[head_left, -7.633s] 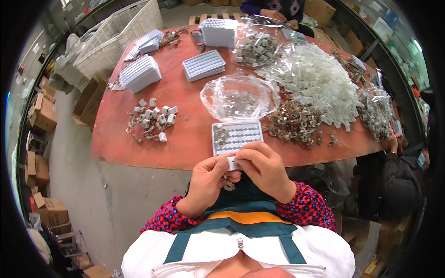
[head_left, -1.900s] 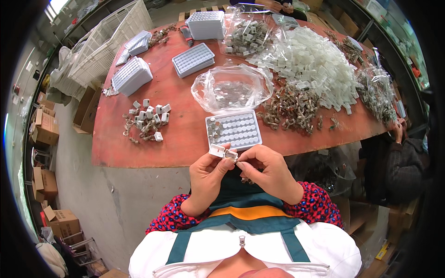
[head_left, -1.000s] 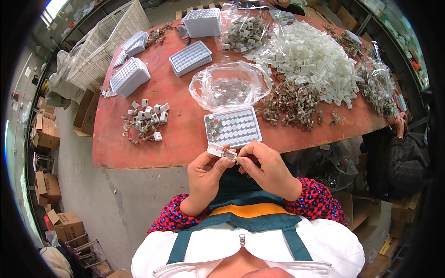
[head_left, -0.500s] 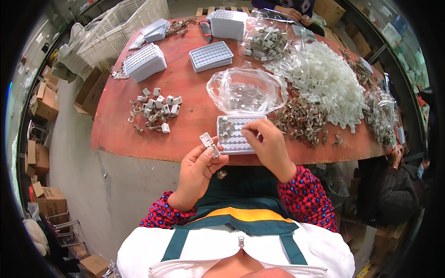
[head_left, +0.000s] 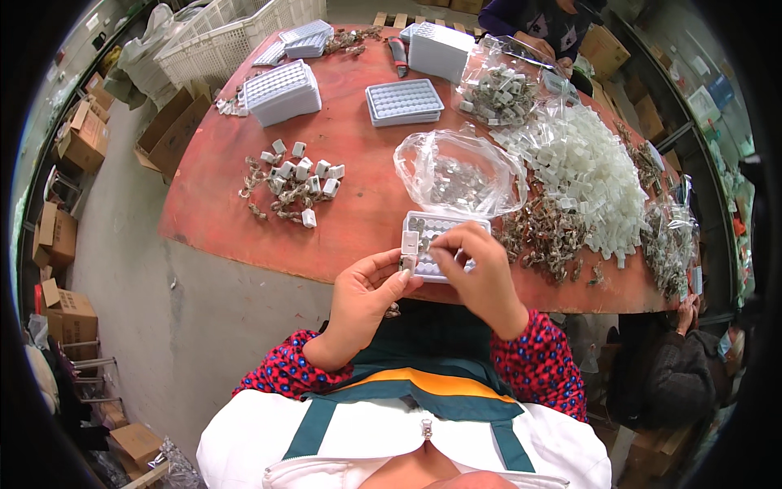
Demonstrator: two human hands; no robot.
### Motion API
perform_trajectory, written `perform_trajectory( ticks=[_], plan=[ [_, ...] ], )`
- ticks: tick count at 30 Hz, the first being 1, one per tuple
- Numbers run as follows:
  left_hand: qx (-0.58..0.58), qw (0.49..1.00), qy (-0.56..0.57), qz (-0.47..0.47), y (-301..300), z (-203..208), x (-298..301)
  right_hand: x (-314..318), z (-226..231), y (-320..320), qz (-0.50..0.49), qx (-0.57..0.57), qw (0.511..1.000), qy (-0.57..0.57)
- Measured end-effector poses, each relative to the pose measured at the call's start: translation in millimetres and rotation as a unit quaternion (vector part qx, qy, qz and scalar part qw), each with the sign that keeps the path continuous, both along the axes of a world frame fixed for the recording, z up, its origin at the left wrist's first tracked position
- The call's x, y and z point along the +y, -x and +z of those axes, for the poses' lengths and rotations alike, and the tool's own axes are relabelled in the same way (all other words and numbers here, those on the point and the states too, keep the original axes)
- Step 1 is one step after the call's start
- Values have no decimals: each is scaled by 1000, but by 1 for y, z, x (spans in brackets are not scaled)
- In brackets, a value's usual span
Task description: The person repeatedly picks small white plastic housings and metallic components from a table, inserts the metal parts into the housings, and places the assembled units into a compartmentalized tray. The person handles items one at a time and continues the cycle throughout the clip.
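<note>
My left hand [head_left: 364, 295] grips a small white hinged plastic case [head_left: 410, 243], its two halves spread apart, at the left edge of a white tray. Beneath that hand a bit of wire or cord shows, mostly hidden. My right hand [head_left: 482, 275] is over the tray with thumb and forefinger pinched close to the case; a small shiny piece seems to be at the fingertips, too small to name. The tray [head_left: 486, 218] has rows of round pockets, with small metallic discs in some at its left side. Behind it lies a clear plastic bag [head_left: 419, 167] of small shiny pieces.
A cluster of white cases with cords [head_left: 293, 179] lies to the left. Stacked pocketed trays [head_left: 283, 102] and a red-and-black tool [head_left: 398, 55] stand farther back. Right are heaps of translucent white pieces [head_left: 590, 175] and brownish cord bundles [head_left: 550, 232]. Other people sit at the far and right edges.
The white case in my left hand has moved right, up to the tray's left edge. My right hand's pinched fingers have come closer to it. The whole view has shifted slightly.
</note>
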State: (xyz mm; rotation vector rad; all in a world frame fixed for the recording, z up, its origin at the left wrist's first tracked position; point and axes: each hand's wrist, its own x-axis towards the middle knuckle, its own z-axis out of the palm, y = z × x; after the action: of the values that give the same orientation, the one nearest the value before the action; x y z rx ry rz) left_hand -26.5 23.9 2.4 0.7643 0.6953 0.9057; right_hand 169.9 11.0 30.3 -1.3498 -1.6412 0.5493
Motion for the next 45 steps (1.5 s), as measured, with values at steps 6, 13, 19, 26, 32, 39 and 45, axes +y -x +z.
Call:
perform_trajectory(
  ticks=[6,13,19,26,32,39,45],
  plan=[
    [20,998,-51,-10,-3,-3,-6,-21,-1,20,-23,-150,981,-122],
    [40,996,-80,-3,-3,-8,-12,-25,3,22,-17,-184,975,-126],
    [80,996,-36,15,0,-15,-4,-18,-5,8,15,-98,995,-15],
    [69,997,-14,21,3,-10,-1,12,-17,-11,-53,-257,964,-51],
    [90,995,-37,11,-2,-10,-4,-22,-3,9,21,35,997,65],
    [78,991,-111,21,-5,-6,-12,-26,-6,23,-24,-91,993,-75],
    [84,990,-111,26,-2,-11,-13,-27,-4,21,26,-120,991,-57]
  ],
)
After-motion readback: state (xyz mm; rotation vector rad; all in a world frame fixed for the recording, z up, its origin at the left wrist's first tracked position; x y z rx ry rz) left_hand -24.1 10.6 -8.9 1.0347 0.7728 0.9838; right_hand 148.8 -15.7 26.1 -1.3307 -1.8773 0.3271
